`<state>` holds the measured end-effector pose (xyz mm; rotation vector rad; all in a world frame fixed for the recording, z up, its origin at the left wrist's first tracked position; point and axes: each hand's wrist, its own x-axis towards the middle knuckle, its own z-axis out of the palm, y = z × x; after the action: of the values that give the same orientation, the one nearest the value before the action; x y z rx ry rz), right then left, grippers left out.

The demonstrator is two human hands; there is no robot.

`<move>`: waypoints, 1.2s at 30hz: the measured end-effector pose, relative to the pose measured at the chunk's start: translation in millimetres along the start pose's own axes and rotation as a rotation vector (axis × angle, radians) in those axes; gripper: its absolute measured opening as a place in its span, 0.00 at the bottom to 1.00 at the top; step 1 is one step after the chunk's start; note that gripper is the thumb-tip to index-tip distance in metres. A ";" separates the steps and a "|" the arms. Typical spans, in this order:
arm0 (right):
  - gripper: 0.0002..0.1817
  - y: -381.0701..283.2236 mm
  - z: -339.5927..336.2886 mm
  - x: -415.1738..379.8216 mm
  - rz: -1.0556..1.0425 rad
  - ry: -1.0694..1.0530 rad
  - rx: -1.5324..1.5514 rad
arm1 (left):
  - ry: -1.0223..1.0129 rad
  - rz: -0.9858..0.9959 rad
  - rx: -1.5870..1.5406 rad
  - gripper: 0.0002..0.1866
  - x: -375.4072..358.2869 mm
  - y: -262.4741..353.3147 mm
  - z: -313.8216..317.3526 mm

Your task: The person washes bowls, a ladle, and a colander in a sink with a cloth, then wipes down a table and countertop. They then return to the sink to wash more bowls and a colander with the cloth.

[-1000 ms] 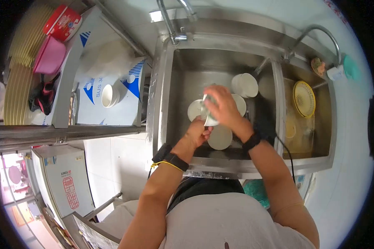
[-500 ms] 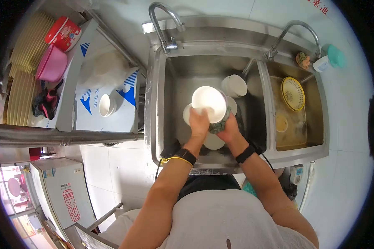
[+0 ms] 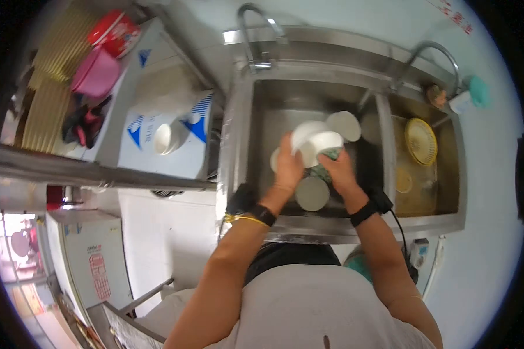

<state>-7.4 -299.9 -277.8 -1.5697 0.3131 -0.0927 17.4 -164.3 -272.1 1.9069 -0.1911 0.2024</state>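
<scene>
My left hand (image 3: pixel 288 166) grips a white bowl (image 3: pixel 308 131) from its left side, tilted over the big steel sink (image 3: pixel 273 96). In my right hand (image 3: pixel 339 170) is a bunched green scrubbing cloth (image 3: pixel 320 172), pressed to the bowl's right side with the fingers wrapped round it. Below them in the sink lies a pale round bowl (image 3: pixel 312 194). Another white bowl (image 3: pixel 344 126) rests tilted on its side toward the back right. Part of one more white piece shows left of my left hand, mostly covered by it.
A second basin on the right holds a yellow-rimmed basket (image 3: pixel 420 142). Curved taps (image 3: pixel 248 41) rise behind both basins. To the left, a steel shelf (image 3: pixel 174 158) carries a white cup (image 3: pixel 166 139), with a pink tub (image 3: pixel 96 72) and stacked trays (image 3: pixel 43 107) beyond.
The bowl has turned from facing up to tilted, and my right hand with the cloth has come up to its right side. The whole view has shifted a little.
</scene>
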 end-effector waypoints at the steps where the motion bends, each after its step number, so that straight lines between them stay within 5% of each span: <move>1: 0.18 -3.3 1.5 -3.9 0.199 -0.130 0.167 | 0.016 0.076 0.040 0.23 -2.9 -1.9 -0.9; 2: 0.20 -2.7 4.0 -6.4 0.399 -0.263 0.326 | 0.015 0.172 0.008 0.26 -3.2 -4.2 -1.1; 7: 0.24 39.3 5.2 -15.1 0.291 -0.239 0.078 | -0.063 0.167 0.224 0.31 2.7 13.7 -31.0; 8: 0.25 46.5 -1.3 -14.0 0.262 -0.200 -0.062 | 0.043 0.306 0.336 0.26 9.8 4.4 -43.1; 10: 0.24 58.1 -13.3 -14.9 0.237 -0.168 -0.261 | 0.308 0.090 0.357 0.22 21.1 -17.6 -64.5; 12: 0.24 57.6 -22.0 -24.0 0.210 -0.200 -0.380 | 0.489 -0.468 -0.804 0.20 43.2 -21.9 -92.7; 16: 0.23 75.7 -29.8 -38.0 0.227 -0.216 -0.365 | 0.924 -0.623 -0.945 0.21 68.7 -82.9 -146.8; 21: 0.25 90.6 -39.0 -36.3 0.209 -0.344 -0.436 | 0.962 -0.921 -1.059 0.16 83.1 -160.2 -174.4; 24: 0.28 85.2 -40.3 -36.2 0.385 -0.298 -0.376 | 0.743 -0.993 -0.723 0.13 74.0 -196.5 -170.4; 25: 0.28 89.0 -40.0 -32.7 0.389 -0.299 -0.380 | 0.579 -0.972 -0.348 0.12 69.0 -215.8 -167.1; 27: 0.31 99.3 -45.9 -31.8 0.430 -0.215 -0.381 | -0.079 -0.624 0.988 0.11 58.9 -255.8 -172.7; 28: 0.31 94.7 -43.5 -31.3 0.455 -0.196 -0.392 | -0.305 -0.465 1.321 0.11 55.9 -284.1 -177.3; 30: 0.31 72.3 -33.1 -16.3 0.387 -0.337 -0.288 | -0.541 -0.234 1.557 0.12 62.9 -223.0 -179.7; 32: 0.28 90.2 -29.6 -0.1 0.284 -0.372 -0.230 | -0.328 -0.261 1.357 0.14 61.2 -318.1 -200.9; 33: 0.27 86.9 -22.8 7.4 0.298 -0.371 -0.230 | -0.122 -0.295 1.255 0.13 60.1 -318.6 -200.4; 36: 0.24 100.6 0.3 33.2 0.267 -0.371 -0.233 | -0.206 -0.341 1.143 0.17 53.8 -376.2 -224.8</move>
<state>10.4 -307.3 -382.0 -1.7218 0.2422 0.4523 145.9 171.8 -528.1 3.0549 0.1665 -0.1692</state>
